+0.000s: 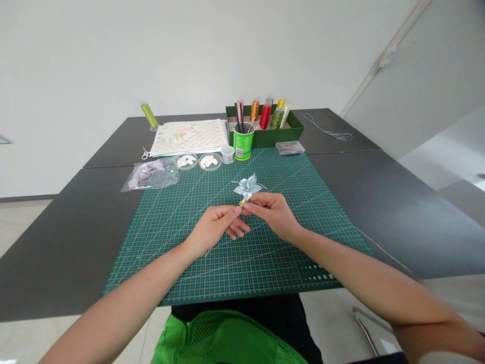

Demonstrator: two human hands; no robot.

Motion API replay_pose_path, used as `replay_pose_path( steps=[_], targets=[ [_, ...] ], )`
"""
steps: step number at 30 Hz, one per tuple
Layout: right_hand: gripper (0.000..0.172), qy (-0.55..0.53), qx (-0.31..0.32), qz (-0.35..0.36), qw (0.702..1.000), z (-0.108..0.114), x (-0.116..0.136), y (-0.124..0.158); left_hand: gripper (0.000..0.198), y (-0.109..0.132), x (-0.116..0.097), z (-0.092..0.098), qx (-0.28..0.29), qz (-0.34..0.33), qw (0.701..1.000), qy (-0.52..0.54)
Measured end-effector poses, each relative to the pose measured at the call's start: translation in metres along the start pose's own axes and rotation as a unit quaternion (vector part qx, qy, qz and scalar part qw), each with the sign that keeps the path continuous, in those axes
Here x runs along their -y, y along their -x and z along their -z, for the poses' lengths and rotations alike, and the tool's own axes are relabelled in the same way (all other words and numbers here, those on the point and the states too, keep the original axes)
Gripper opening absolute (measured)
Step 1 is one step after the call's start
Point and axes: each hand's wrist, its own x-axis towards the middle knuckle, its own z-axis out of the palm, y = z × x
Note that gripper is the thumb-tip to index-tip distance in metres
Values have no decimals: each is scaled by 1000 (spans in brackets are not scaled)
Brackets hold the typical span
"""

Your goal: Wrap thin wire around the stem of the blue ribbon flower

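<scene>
A pale blue artificial flower (pixel 247 187) with pointed petals stands upright above the middle of the green cutting mat (pixel 178 273). My left hand (pixel 220 222) pinches the base of its short stem between thumb and forefinger, the other fingers loosely curled below. From the right, my right hand (pixel 275 212) also pinches the stem just under the petals. Yellow-green wrapping shows on the stem between the fingertips. A thin yellow-green thread (pixel 382 249) runs across the mat's right side and over the table edge; its near end by the hands is too fine to follow.
Behind the mat stand a green can (pixel 243 145) of sticks and a dark green box (pixel 293 133) of thread spools. Two dishes of white pieces (pixel 210 162), a plastic bag (pixel 151 174), paper sheets (pixel 200 136) and small scissors (pixel 145 153) lie at the back left.
</scene>
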Motion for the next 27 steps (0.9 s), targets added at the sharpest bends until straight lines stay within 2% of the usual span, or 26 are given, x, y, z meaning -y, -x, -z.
replay_pose_path(
  steps=[4, 10, 14, 17, 20, 24, 27],
  targets=[
    [28, 13, -6, 4, 1000, 0, -1, -1, 52, 2, -3, 0, 3, 0, 1000, -31],
    [19, 69, -10, 28, 997, 1, 0, 0, 43, 5, -7, -2, -37, -80, 987, -137],
    [16, 167, -9, 124, 978, 7, 2, 1, 42, 5, -7, -2, -55, -89, 985, -136],
    [18, 253, 11, 225, 941, 14, 3, 2, 43, 5, -7, 1, -83, -81, 984, -133],
    [21, 310, 40, 271, 910, 20, 5, 3, 43, 3, -8, 7, -103, -80, 981, -143],
    [21, 317, 107, 283, 899, 23, 11, 4, 36, -1, -8, 14, -106, -65, 974, -187],
    [19, 254, 148, 227, 928, 24, 20, 5, 31, -2, -7, 17, -105, -59, 961, -250]
  ],
)
